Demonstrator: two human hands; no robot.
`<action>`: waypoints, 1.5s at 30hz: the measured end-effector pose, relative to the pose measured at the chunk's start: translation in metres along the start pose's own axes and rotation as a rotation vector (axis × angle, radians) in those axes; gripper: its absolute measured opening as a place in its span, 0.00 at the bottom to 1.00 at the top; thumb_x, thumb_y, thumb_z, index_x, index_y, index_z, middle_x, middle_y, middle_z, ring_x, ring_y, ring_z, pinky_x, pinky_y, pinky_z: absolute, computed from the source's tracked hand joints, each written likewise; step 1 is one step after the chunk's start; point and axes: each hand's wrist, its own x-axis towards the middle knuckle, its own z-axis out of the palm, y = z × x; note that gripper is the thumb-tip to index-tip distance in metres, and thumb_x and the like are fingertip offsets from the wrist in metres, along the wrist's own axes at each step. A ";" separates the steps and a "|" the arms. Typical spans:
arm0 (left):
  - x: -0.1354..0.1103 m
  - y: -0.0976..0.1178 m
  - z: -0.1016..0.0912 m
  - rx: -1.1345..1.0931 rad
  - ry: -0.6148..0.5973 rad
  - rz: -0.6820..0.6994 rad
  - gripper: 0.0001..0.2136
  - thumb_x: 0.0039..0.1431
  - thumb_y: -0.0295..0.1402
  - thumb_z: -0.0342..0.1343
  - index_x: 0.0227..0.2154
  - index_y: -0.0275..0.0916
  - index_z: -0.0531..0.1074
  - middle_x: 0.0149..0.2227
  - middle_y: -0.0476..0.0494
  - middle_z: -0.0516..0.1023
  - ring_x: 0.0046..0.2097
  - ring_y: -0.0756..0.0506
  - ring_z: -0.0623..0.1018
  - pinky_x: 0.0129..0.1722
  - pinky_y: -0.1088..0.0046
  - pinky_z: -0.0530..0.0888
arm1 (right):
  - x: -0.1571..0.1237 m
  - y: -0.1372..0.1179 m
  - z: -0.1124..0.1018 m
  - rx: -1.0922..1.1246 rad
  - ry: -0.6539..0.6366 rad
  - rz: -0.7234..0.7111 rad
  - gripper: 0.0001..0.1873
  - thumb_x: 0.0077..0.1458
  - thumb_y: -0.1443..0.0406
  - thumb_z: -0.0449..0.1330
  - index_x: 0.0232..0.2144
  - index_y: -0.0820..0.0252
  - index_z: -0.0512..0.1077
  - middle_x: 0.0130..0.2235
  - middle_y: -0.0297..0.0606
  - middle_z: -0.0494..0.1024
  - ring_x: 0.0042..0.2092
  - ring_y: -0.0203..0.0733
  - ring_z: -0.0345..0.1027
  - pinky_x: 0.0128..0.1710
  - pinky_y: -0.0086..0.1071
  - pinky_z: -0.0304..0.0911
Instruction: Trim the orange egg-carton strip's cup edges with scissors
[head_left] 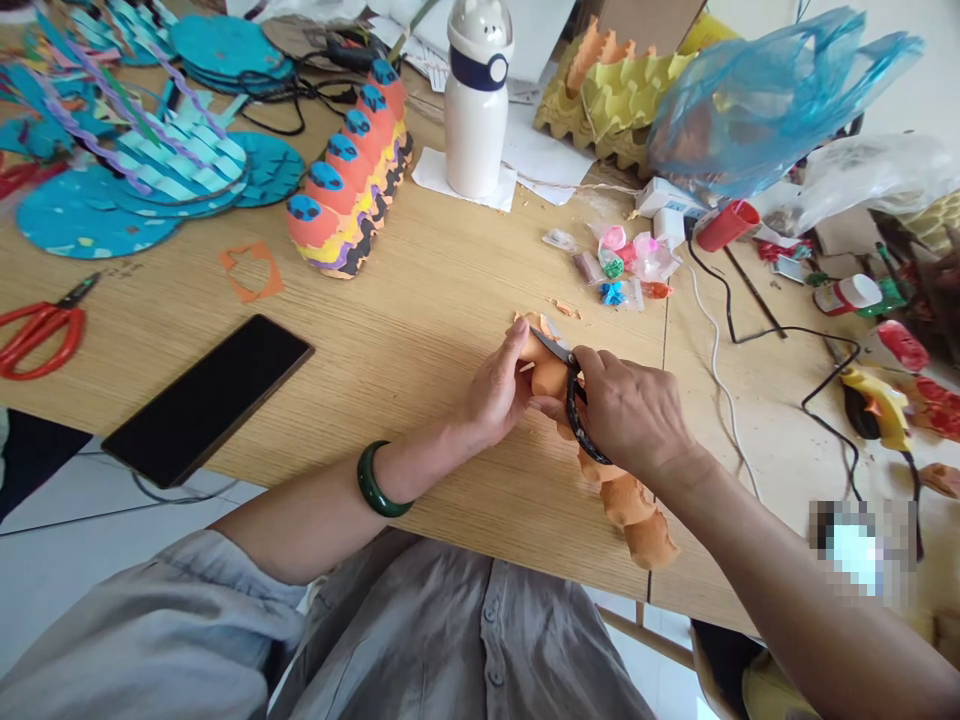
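Observation:
An orange egg carton strip (628,500) runs from between my hands down toward the table's front edge. My left hand (499,385) grips its far end, thumb on top. In my right hand (634,405) is a pair of black-handled scissors (553,346), with the fingers wrapped round the handles. The blades point left and lie against the cup at the carton's far end. How far apart the blades are is hard to make out. Small orange scraps (568,310) lie just beyond my hands.
A black phone (210,400) and red-handled scissors (45,330) lie at left. Behind stand a painted egg carton caterpillar (352,180) and a white bottle (476,130). Small bagged clay pieces (615,260), cables (720,380) and a yellow glue gun (877,405) are at right.

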 end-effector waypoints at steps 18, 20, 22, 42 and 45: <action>0.000 -0.002 -0.006 0.015 -0.026 -0.038 0.18 0.70 0.45 0.51 0.45 0.35 0.79 0.44 0.40 0.84 0.45 0.47 0.82 0.41 0.75 0.76 | -0.006 -0.004 0.006 -0.036 0.059 0.002 0.41 0.70 0.42 0.35 0.37 0.67 0.74 0.27 0.51 0.80 0.25 0.44 0.71 0.25 0.33 0.35; 0.000 -0.002 -0.005 0.017 -0.020 -0.070 0.19 0.70 0.46 0.51 0.46 0.36 0.78 0.44 0.41 0.84 0.44 0.47 0.82 0.38 0.77 0.75 | -0.007 -0.006 0.004 -0.039 0.034 0.014 0.39 0.71 0.44 0.36 0.36 0.67 0.75 0.26 0.51 0.80 0.25 0.46 0.72 0.25 0.33 0.36; 0.001 -0.002 -0.005 0.015 -0.015 -0.097 0.20 0.71 0.47 0.50 0.46 0.36 0.78 0.43 0.41 0.84 0.43 0.48 0.82 0.37 0.77 0.75 | -0.007 -0.008 0.002 -0.040 -0.009 0.033 0.38 0.72 0.45 0.36 0.36 0.67 0.75 0.28 0.53 0.80 0.27 0.48 0.74 0.25 0.34 0.36; 0.001 -0.006 -0.008 0.026 -0.051 -0.096 0.18 0.70 0.46 0.53 0.41 0.36 0.79 0.35 0.45 0.82 0.34 0.52 0.79 0.33 0.80 0.75 | 0.002 -0.014 0.005 -0.027 -0.066 0.059 0.40 0.71 0.42 0.35 0.42 0.70 0.72 0.35 0.58 0.81 0.33 0.52 0.77 0.27 0.33 0.40; 0.002 -0.006 -0.008 -0.007 -0.075 -0.116 0.18 0.70 0.46 0.53 0.38 0.35 0.79 0.33 0.46 0.82 0.32 0.53 0.78 0.34 0.81 0.75 | 0.003 -0.014 0.004 -0.037 -0.074 0.053 0.40 0.71 0.43 0.34 0.41 0.70 0.73 0.34 0.58 0.82 0.32 0.52 0.77 0.27 0.33 0.41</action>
